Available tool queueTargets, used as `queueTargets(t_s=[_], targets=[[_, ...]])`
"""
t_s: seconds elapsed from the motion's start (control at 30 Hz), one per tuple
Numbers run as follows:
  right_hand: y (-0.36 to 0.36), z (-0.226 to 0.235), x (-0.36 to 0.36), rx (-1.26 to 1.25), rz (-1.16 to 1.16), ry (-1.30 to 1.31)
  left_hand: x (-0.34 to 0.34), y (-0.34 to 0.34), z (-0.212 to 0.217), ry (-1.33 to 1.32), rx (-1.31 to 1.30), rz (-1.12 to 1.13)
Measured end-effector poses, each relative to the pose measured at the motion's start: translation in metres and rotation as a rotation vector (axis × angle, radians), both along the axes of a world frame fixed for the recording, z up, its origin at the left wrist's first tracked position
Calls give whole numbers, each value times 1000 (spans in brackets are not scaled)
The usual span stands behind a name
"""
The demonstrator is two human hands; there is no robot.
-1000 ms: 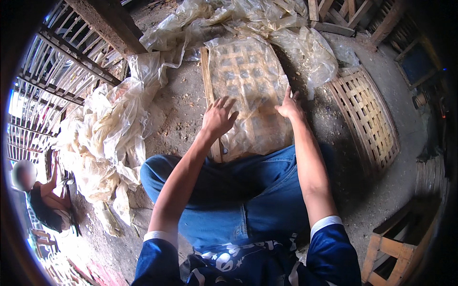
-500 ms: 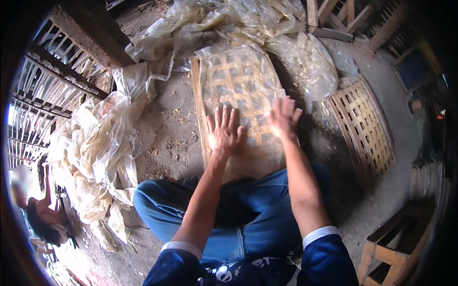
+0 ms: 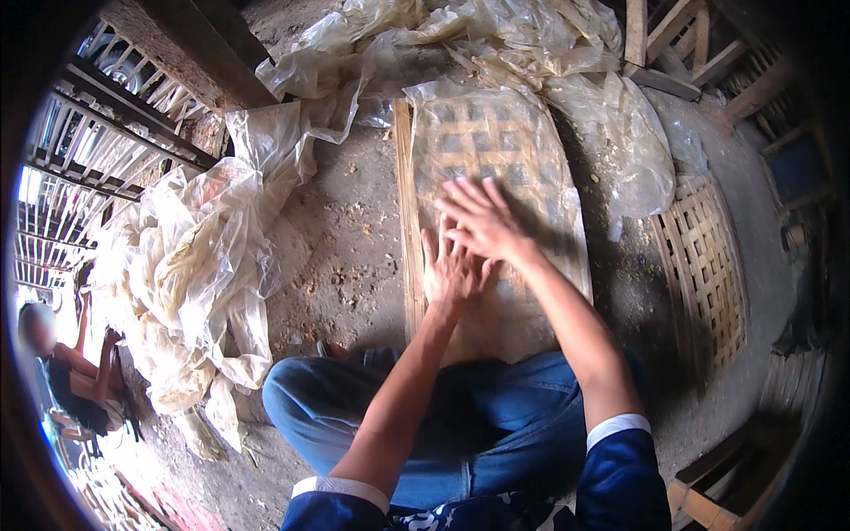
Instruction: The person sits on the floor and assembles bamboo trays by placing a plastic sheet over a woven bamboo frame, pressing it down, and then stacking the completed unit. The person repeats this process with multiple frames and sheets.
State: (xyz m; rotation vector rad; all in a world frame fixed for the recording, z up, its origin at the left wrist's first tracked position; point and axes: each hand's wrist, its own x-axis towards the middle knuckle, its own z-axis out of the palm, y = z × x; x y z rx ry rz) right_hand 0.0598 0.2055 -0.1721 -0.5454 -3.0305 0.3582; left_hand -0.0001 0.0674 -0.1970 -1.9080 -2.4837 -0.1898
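In front of my crossed legs lies a long woven bamboo tray [image 3: 405, 177] with a wooden edge. Clear plastic sheeting [image 3: 540, 190] covers its lattice. My left hand [image 3: 454, 273] rests flat on the plastic near the tray's left side, fingers stretched out. Over its fingertips comes my right hand [image 3: 482, 219], slightly blurred, with fingers spread and pointing up to the left. Neither hand grips anything. Where the right hand overlaps the left, I cannot tell whether they touch.
Crumpled plastic sheeting [image 3: 199, 265] is heaped on the left, with more plastic [image 3: 496, 40] beyond the tray. Another woven bamboo tray [image 3: 704, 265] lies to the right. A wooden frame [image 3: 708, 513] stands at lower right. Far left, a person [image 3: 80, 372] sits by a slatted wall [image 3: 97, 133].
My right hand has swept left from the tray's right side to above my left fingers. The left hand stays flat on the plastic. The whole view has shifted slightly.
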Motion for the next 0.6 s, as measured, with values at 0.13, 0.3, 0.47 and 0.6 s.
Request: queueTargets(t_s=[0.13, 0.3, 0.47, 0.6], targets=[[119, -33, 63, 207, -499, -30, 7, 6, 16, -133, 76, -34], [144, -3, 21, 285, -543, 61, 6, 8, 12, -128, 83, -20], [78, 3, -56, 66, -155, 29, 3, 7, 14, -82, 67, -8], [108, 6, -23, 99, -372, -33, 4, 6, 17, -67, 42, -13]])
